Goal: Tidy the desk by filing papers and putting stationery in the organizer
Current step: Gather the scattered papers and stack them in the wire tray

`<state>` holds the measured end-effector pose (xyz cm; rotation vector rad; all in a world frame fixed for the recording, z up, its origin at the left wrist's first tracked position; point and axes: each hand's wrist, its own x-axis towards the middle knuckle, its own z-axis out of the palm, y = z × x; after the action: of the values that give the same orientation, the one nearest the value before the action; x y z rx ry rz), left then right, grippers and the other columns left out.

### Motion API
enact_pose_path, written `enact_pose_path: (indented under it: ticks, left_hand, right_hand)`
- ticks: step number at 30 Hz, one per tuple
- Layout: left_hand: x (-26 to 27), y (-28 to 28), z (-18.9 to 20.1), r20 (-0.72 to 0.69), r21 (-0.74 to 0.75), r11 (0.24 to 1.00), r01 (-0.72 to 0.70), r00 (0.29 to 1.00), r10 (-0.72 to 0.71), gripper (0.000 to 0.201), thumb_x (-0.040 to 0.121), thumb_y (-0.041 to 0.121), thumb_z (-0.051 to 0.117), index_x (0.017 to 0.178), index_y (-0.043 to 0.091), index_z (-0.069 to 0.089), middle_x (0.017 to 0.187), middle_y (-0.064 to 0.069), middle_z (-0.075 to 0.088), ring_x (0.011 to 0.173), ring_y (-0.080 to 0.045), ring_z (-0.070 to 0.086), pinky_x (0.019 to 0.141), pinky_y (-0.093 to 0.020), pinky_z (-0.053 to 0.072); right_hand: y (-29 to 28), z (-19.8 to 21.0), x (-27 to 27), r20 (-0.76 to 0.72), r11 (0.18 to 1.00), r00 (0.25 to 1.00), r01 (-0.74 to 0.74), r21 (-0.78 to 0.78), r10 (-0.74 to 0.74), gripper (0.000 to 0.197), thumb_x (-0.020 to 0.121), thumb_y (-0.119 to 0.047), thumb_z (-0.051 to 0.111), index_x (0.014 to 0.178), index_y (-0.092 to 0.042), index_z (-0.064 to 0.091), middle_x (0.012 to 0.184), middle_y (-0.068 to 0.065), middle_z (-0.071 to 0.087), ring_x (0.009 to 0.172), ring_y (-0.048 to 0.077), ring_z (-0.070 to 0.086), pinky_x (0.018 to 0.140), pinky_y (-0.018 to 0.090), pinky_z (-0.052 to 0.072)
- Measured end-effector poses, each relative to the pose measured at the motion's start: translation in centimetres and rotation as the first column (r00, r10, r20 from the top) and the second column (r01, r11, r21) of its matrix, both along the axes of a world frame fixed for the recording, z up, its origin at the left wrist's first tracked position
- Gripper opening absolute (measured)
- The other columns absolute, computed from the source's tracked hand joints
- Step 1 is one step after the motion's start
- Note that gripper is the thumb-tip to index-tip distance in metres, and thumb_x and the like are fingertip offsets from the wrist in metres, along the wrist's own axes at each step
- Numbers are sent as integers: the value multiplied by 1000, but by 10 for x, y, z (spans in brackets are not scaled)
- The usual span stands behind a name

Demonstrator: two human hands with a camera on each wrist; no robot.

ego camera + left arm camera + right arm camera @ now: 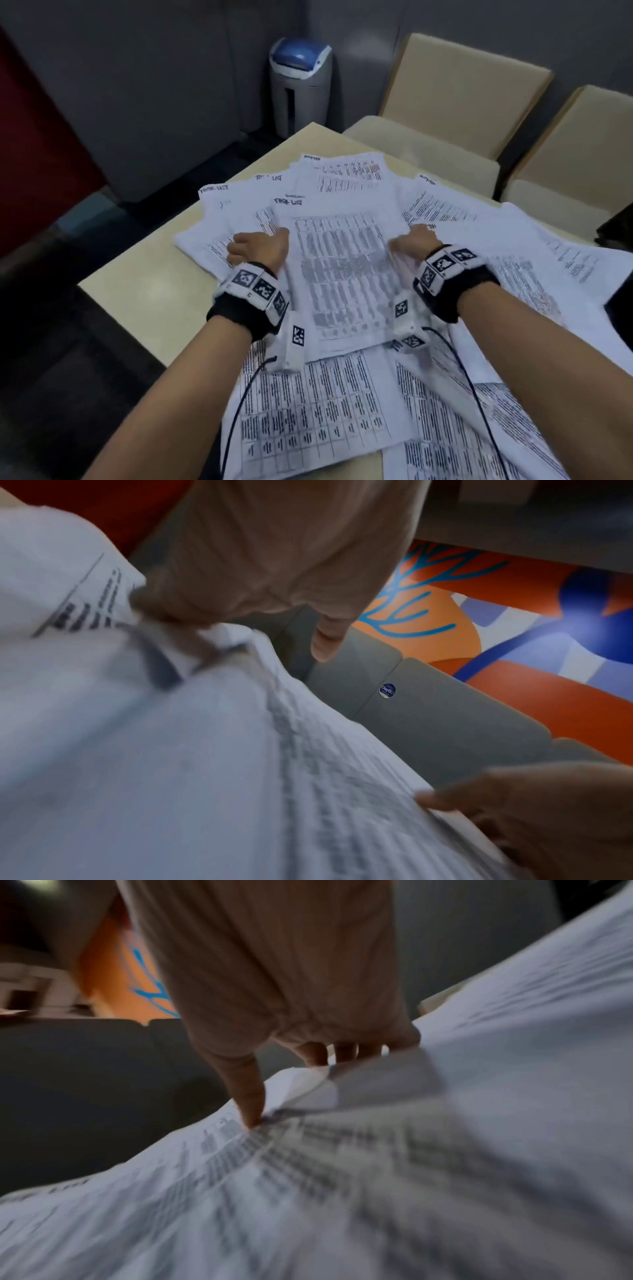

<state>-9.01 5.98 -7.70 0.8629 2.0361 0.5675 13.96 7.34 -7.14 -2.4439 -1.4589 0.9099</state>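
Many printed white papers [346, 404] lie fanned and overlapping across the beige desk [144, 298]. On top in the middle is a sheet with a table [342, 270]. My left hand [260, 243] grips its left edge together with the sheets beside it. In the left wrist view the left hand [240, 631] has its fingers [161, 607] curled into the paper. My right hand [412, 240] holds the right edge. In the right wrist view the right hand [298, 1088] pinches it, with the thumb on top and the fingers [342, 1053] under a curled corner. No stationery or organizer is in view.
A grey bin with a blue lid [300, 82] stands on the floor beyond the desk's far corner. Two beige chairs [459, 92] are pushed up to the far right side. Dark objects [616, 222] sit at the right edge. Wrist-camera cables [472, 387] trail over the near papers.
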Motion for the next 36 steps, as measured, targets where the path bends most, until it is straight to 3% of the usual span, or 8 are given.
enact_pose_path:
  ticks: [4, 9, 13, 16, 22, 26, 32, 36]
  left_hand:
    - [4, 9, -9, 122, 55, 996, 63, 990, -70, 88, 88, 39, 54, 147, -5, 6, 154, -23, 11, 142, -38, 17, 114, -44, 24]
    - [-7, 3, -4, 268, 150, 989, -18, 963, -24, 70, 86, 14, 59, 142, -7, 22, 139, -23, 41, 126, -37, 47, 94, -38, 45]
    - [11, -17, 45, 423, 435, 897, -81, 898, -124, 37, 86, 9, 63, 118, -3, 48, 80, -3, 56, 68, -16, 57, 43, -15, 44]
    - [27, -26, 98, 571, 650, 744, -155, 746, -342, 43, 81, 17, 71, 116, 2, 53, 88, -2, 62, 76, -13, 61, 57, -18, 55]
    - [59, -37, 129, 418, 808, 588, 17, 687, -594, 146, 23, 70, 80, 141, 8, 21, 139, -6, 46, 124, -18, 50, 105, -35, 42]
    - [83, -59, 117, 464, 798, 600, 63, 572, -677, 106, 64, 40, 79, 140, 8, 13, 130, -7, 51, 98, -5, 58, 106, -44, 42]
    - [112, -60, 88, 323, 854, 493, 167, 573, -753, 82, 59, 33, 82, 126, -2, 49, 99, 4, 68, 84, 5, 68, 75, -13, 55]
    - [114, -48, 89, 348, 874, 484, 29, 658, -668, 58, 62, 26, 83, 111, 13, 56, 91, 5, 73, 86, -2, 69, 76, -18, 56]
  right_hand:
    - [-1, 5, -52, -22, 993, 993, -113, -32, 113, 67, 88, -29, 61, 139, 2, 30, 147, 21, 30, 135, 37, 34, 110, 41, 34]
    - [-24, 18, -60, -181, 961, 970, -114, 253, 163, 38, 87, -2, 55, 125, 1, 49, 118, 19, 59, 97, 27, 58, 68, 28, 49]
    - [-63, 64, -34, -330, 800, 918, 23, 599, 220, 35, 89, -3, 55, 124, -6, 51, 105, 8, 58, 80, 14, 56, 62, 21, 49]
    - [-95, 108, -7, -400, 623, 880, 167, 764, 255, 30, 91, -5, 54, 121, -10, 52, 94, -4, 61, 80, 7, 58, 71, 15, 52]
    - [-146, 142, 45, -476, 397, 826, 345, 851, 301, 29, 91, -4, 54, 119, -7, 48, 104, -3, 61, 96, 8, 60, 89, 22, 52]
    - [-161, 105, 63, -601, 426, 781, 491, 760, 172, 51, 85, -6, 62, 130, 2, 40, 118, 8, 60, 103, 20, 60, 94, 36, 50]
    - [-168, 76, 62, -594, 443, 802, 511, 736, 62, 42, 86, 9, 43, 124, -6, 34, 101, 1, 55, 78, 9, 53, 58, 14, 49]
    - [-165, 79, 64, -574, 384, 819, 526, 759, 12, 37, 85, 10, 42, 116, -9, 45, 84, -5, 54, 67, 5, 50, 54, 9, 45]
